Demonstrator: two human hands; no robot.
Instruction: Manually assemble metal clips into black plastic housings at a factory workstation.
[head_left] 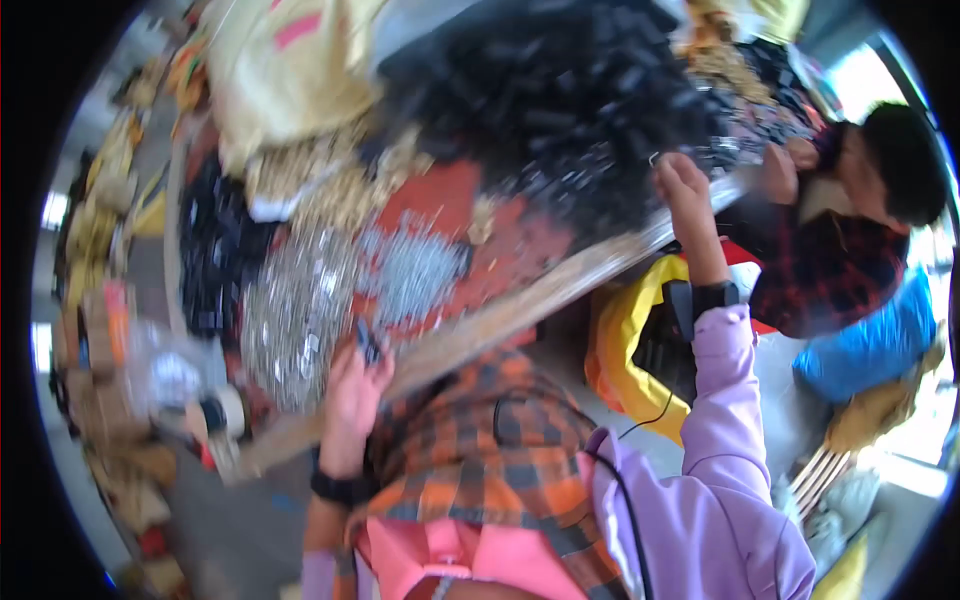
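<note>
Farthest left of the left hand, one heap of black pieces (215,265) is seen, with one tape roll (224,410) placed nearer; one heap of silver strips (295,315) is spread just beside that hand. By the left hand (355,395), one small dark piece (370,345) is pinched between the fingers. Ahead of it is piled one heap of grey pins (410,270), too many to be counted. Between the well-parted hands, a bare red patch (515,245) is left open, bordered on the near side by one wooden edge (530,303). In the right hand (685,185), closed, one tiny shiny bit (653,158) is held at the fingertips, beside a larger black heap (560,110); to its right, one person (830,260) is seated.
</note>
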